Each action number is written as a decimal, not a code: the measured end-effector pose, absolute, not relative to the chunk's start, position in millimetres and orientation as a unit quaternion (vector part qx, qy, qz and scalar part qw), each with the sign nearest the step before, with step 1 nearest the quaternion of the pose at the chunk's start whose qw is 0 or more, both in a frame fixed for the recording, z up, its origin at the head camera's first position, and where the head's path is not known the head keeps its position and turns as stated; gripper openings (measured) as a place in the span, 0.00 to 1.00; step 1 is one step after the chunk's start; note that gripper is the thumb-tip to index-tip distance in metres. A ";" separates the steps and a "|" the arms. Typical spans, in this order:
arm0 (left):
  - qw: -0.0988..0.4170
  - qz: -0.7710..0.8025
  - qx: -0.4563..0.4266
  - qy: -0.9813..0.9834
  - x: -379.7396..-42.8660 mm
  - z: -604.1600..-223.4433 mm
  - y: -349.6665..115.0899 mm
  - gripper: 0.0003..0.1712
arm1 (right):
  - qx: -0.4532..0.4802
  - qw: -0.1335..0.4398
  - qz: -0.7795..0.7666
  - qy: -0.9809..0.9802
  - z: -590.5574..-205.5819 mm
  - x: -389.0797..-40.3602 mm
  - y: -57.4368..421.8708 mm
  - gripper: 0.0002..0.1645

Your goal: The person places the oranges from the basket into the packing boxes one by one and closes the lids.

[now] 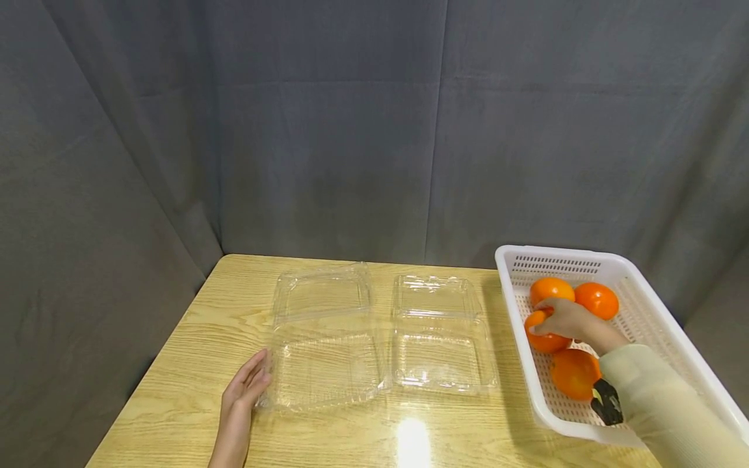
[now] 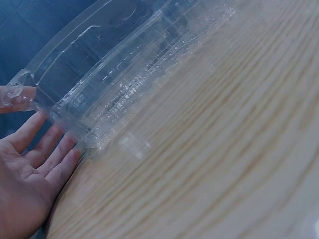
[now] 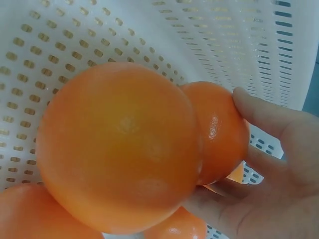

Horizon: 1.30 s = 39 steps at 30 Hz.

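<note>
My right hand (image 1: 570,322) reaches into the white basket (image 1: 529,374) and grips an orange (image 1: 549,341) near its left wall. In the right wrist view the thumb and fingers (image 3: 266,114) lie around that fruit, and a bigger-looking orange (image 3: 117,144) fills the foreground. Other oranges (image 1: 597,300) lie around it in the basket. On the left, my left hand (image 1: 242,387) touches the side of a clear plastic clamshell box (image 1: 328,367), whose lid (image 1: 324,292) is folded back. Its fingers (image 2: 62,154) are extended against the box's edge, with the thumb up by the rim.
A smaller clear clamshell box (image 1: 441,354), lid folded back too, stands between the larger box and the basket. Everything rests on a wood-grain table (image 1: 175,390). Grey curtains (image 1: 328,143) hang behind the table and along its left side.
</note>
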<state>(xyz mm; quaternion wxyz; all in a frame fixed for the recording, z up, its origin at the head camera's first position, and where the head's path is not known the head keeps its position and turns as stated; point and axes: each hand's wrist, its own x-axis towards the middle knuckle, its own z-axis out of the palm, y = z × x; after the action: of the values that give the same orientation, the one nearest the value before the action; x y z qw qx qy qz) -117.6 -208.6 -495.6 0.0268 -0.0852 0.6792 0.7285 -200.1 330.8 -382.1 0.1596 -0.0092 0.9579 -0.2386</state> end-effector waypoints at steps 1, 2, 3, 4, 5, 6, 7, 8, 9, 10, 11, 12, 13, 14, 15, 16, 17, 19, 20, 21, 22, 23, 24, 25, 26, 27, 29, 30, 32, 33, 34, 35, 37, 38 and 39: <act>0.027 0.728 -0.083 0.680 -117.5 -495.8 -208.7 0.35 | -0.013 0.152 -0.236 0.960 -382.3 -200.0 330.7 0.37; 0.027 0.728 -0.085 0.680 -117.6 -496.0 -208.6 0.35 | -0.016 0.146 -0.234 0.961 -382.8 -199.9 330.9 0.36; 0.027 0.728 -0.085 0.680 -117.6 -496.0 -208.5 0.35 | -0.020 0.139 -0.231 0.963 -383.2 -199.8 331.4 0.36; 0.025 0.728 -0.082 0.680 -117.5 -495.9 -208.4 0.35 | -0.022 0.133 -0.229 0.964 -383.5 -199.7 331.7 0.36; 0.026 0.728 -0.084 0.680 -117.7 -496.1 -208.2 0.35 | -0.023 0.129 -0.225 0.965 -383.8 -199.7 332.4 0.35; 0.025 0.728 -0.084 0.680 -117.7 -496.2 -208.1 0.35 | -0.022 0.125 -0.222 0.967 -383.7 -199.7 333.1 0.35; 0.025 0.728 -0.084 0.680 -117.7 -496.3 -208.0 0.35 | -0.022 0.123 -0.220 0.967 -384.0 -199.8 334.0 0.35; 0.024 0.729 -0.084 0.679 -117.7 -496.3 -207.8 0.35 | -0.022 0.122 -0.218 0.968 -384.1 -199.8 334.7 0.35; 0.024 0.729 -0.084 0.679 -117.7 -496.5 -207.8 0.35 | -0.023 0.120 -0.215 0.969 -384.0 -199.8 335.3 0.34; 0.023 0.729 -0.083 0.679 -117.8 -496.8 -207.8 0.35 | -0.023 0.119 -0.212 0.970 -383.8 -199.7 335.6 0.34; 0.024 0.729 -0.086 0.679 -117.9 -497.0 -207.8 0.34 | -0.024 0.119 -0.209 0.970 -383.5 -199.7 336.0 0.33; 0.024 0.729 -0.085 0.679 -117.8 -497.1 -208.0 0.34 | -0.025 0.118 -0.207 0.971 -383.1 -199.5 336.1 0.33; 0.025 0.729 -0.084 0.679 -117.8 -497.1 -208.1 0.35 | -0.025 0.118 -0.207 0.971 -382.7 -199.5 336.2 0.33; 0.025 0.729 -0.084 0.679 -117.7 -497.0 -208.1 0.35 | -0.024 0.119 -0.205 0.971 -382.1 -199.4 336.1 0.33; 0.026 0.729 -0.084 0.678 -117.7 -496.9 -208.1 0.35 | -0.024 0.118 -0.204 0.972 -381.6 -199.3 336.0 0.33; 0.027 0.729 -0.083 0.678 -117.5 -496.7 -208.1 0.35 | -0.021 0.118 -0.202 0.972 -381.2 -199.4 335.8 0.34; 0.028 0.729 -0.083 0.679 -117.3 -496.4 -208.1 0.35 | -0.018 0.119 -0.200 0.972 -380.3 -199.5 335.6 0.35; 0.029 0.728 -0.082 0.680 -117.1 -495.9 -207.8 0.35 | -0.011 0.119 -0.196 0.973 -378.5 -199.7 334.9 0.37; 0.029 0.727 -0.083 0.681 -117.1 -495.8 -207.7 0.35 | -0.007 0.117 -0.193 0.974 -377.6 -199.7 334.4 0.39; 0.029 0.727 -0.082 0.681 -116.9 -495.7 -207.7 0.35 | -0.004 0.115 -0.191 0.975 -376.5 -199.7 333.8 0.40; 0.029 0.726 -0.084 0.682 -117.0 -495.5 -207.5 0.35 | -0.001 0.114 -0.189 0.975 -375.1 -199.5 333.4 0.42; 0.030 0.726 -0.086 0.682 -117.2 -495.3 -207.3 0.35 | -0.002 0.112 -0.189 0.975 -373.4 -199.2 333.0 0.42; 0.030 0.726 -0.087 0.681 -117.5 -495.4 -207.2 0.35 | -0.002 0.109 -0.189 0.976 -372.2 -198.8 332.6 0.43; 0.030 0.726 -0.089 0.681 -117.7 -495.4 -207.1 0.34 | -0.002 0.107 -0.189 0.976 -370.5 -198.4 332.3 0.44; 0.031 0.726 -0.091 0.681 -117.9 -495.4 -207.2 0.34 | -0.001 0.104 -0.190 0.976 -369.1 -197.9 332.0 0.45; 0.031 0.727 -0.092 0.680 -118.0 -495.4 -207.2 0.34 | -0.003 0.101 -0.192 0.976 -367.2 -197.4 331.8 0.45; 0.032 0.726 -0.093 0.680 -118.3 -495.4 -207.2 0.34 | -0.003 0.091 -0.197 0.976 -363.8 -196.5 331.6 0.44; 0.033 0.727 -0.091 0.680 -118.4 -495.4 -207.4 0.34 | -0.003 0.085 -0.196 0.977 -362.2 -196.0 331.5 0.44; 0.033 0.728 -0.090 0.679 -118.2 -494.9 -207.5 0.34 | -0.003 0.073 -0.200 0.977 -358.3 -195.0 331.0 0.43; 0.033 0.728 -0.089 0.679 -118.2 -494.8 -207.5 0.34 | -0.004 0.066 -0.200 0.978 -356.4 -194.4 330.6 0.43; 0.034 0.728 -0.089 0.679 -118.1 -494.6 -207.6 0.34 | -0.004 0.060 -0.200 0.978 -354.6 -194.0 330.0 0.43; 0.034 0.728 -0.089 0.679 -118.1 -494.5 -207.7 0.34 | -0.005 0.054 -0.200 0.978 -352.8 -193.5 329.3 0.42; 0.034 0.728 -0.091 0.679 -117.8 -494.2 -207.7 0.34 | -0.003 0.043 -0.202 0.978 -349.2 -192.7 326.8 0.42; 0.034 0.727 -0.093 0.680 -117.8 -494.3 -207.6 0.34 | -0.003 0.036 -0.202 0.979 -347.5 -192.2 325.3 0.42; 0.033 0.726 -0.093 0.681 -117.8 -494.6 -207.7 0.34 | -0.002 0.028 -0.202 0.979 -346.0 -191.9 323.5 0.42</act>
<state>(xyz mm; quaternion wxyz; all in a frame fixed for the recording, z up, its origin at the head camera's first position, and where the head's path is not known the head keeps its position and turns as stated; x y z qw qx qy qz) -117.8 -207.7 -494.6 0.0334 -0.0932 0.6806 0.7259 -191.9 323.5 -346.0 0.0283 -0.0017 0.9789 -0.2024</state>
